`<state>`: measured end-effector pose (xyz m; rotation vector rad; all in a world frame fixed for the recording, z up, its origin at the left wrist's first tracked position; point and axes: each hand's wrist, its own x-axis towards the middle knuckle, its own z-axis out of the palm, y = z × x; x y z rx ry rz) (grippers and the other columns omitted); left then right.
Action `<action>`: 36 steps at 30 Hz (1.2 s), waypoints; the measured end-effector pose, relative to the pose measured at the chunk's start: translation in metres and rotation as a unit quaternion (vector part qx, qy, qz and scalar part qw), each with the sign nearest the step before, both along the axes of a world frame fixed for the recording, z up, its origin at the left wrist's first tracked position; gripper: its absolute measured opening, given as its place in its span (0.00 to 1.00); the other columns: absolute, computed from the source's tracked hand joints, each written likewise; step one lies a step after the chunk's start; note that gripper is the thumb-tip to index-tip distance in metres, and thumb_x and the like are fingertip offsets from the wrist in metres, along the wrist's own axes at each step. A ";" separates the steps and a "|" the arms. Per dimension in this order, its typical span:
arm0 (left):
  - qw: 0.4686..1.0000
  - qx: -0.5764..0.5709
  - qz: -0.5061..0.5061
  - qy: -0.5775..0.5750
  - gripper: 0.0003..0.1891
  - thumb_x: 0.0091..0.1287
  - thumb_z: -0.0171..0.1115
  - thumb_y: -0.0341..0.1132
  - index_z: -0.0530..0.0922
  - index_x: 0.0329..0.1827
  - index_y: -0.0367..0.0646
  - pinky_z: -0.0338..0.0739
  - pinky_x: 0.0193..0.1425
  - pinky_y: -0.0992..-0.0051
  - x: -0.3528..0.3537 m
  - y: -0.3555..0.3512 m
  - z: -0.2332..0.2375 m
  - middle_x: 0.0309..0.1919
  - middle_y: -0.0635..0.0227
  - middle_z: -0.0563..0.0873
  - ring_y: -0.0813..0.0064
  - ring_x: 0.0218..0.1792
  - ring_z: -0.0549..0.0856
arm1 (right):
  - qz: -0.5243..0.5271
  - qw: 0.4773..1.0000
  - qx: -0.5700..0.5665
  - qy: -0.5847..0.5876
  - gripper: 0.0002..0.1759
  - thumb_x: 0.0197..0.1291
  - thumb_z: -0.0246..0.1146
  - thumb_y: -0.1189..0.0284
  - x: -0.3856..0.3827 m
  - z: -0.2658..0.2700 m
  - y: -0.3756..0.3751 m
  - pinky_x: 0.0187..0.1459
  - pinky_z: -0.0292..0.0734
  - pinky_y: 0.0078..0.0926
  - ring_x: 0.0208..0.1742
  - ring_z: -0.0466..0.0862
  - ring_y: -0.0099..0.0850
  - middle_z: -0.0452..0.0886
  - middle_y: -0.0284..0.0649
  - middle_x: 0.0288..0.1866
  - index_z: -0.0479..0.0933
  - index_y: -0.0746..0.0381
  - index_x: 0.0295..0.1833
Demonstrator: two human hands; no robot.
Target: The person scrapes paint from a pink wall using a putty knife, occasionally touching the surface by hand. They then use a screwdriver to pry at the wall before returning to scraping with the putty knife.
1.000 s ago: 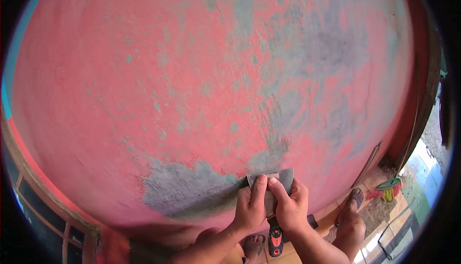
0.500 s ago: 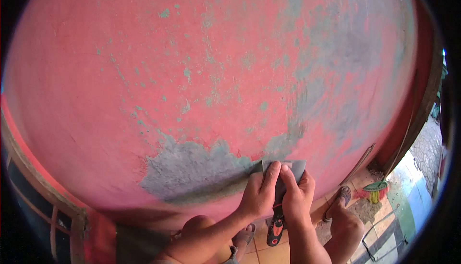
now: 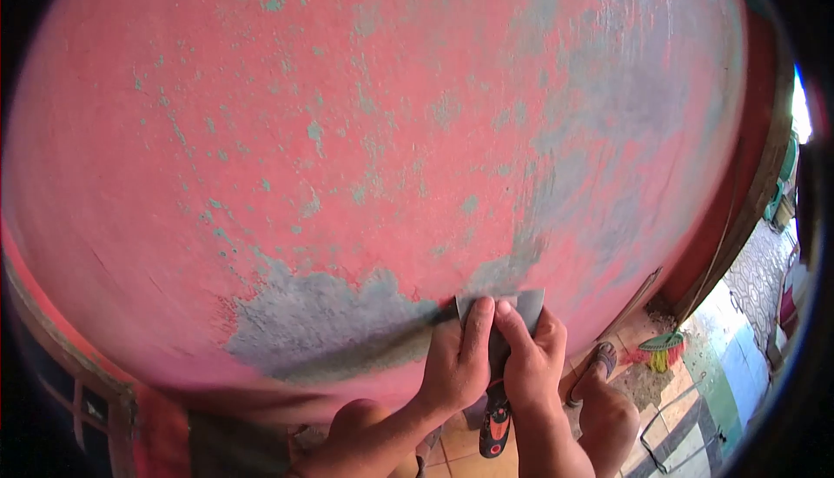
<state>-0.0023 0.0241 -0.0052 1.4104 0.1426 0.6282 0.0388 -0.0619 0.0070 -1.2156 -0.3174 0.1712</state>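
A wide metal scraper [image 3: 499, 346] with a black and red handle is held in both hands, its blade edge up against the pink wall [image 3: 365, 174]. My left hand [image 3: 459, 358] presses the blade from the left with its thumb flat on it. On the right side, my right hand [image 3: 532, 358] grips the same blade, thumb beside the other. The handle hangs down between the wrists. Left of the blade, a bare grey patch [image 3: 321, 313] shows where the pink paint is gone.
The person's legs and sandalled foot [image 3: 601, 365] are below on a tiled floor. A green, red and yellow broom [image 3: 665, 350] lies at the right near a dark cable [image 3: 653, 434]. A window frame [image 3: 117, 408] stands at lower left.
The view has shifted a little, so the wall marks sit further left. Both hands and the scraper appear slightly further left and lower, with the grip unchanged.
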 end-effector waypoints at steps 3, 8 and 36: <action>0.999 0.000 0.027 0.024 0.22 0.83 0.47 0.44 0.83 0.46 0.33 0.76 0.41 0.75 -0.006 -0.002 -0.005 0.35 0.69 0.85 0.81 0.38 0.81 | 0.006 1.000 -0.018 0.010 0.10 0.68 0.66 0.72 -0.004 0.001 -0.003 0.41 0.76 0.20 0.38 0.79 0.18 0.85 0.34 0.37 0.81 0.70 0.44; 0.998 0.010 0.030 0.052 0.22 0.83 0.48 0.43 0.83 0.46 0.31 0.77 0.42 0.73 -0.006 -0.001 -0.014 0.33 0.66 0.86 0.79 0.37 0.82 | 0.007 1.000 -0.007 0.007 0.10 0.69 0.66 0.71 -0.002 -0.005 -0.002 0.40 0.76 0.20 0.36 0.79 0.18 0.85 0.33 0.36 0.81 0.69 0.43; 0.997 0.054 0.030 0.056 0.24 0.83 0.47 0.46 0.84 0.49 0.32 0.78 0.47 0.73 -0.004 0.005 -0.023 0.38 0.68 0.87 0.79 0.42 0.83 | 0.000 1.000 0.021 0.009 0.11 0.68 0.67 0.69 -0.002 -0.018 0.004 0.39 0.75 0.19 0.36 0.79 0.18 0.84 0.32 0.35 0.81 0.69 0.42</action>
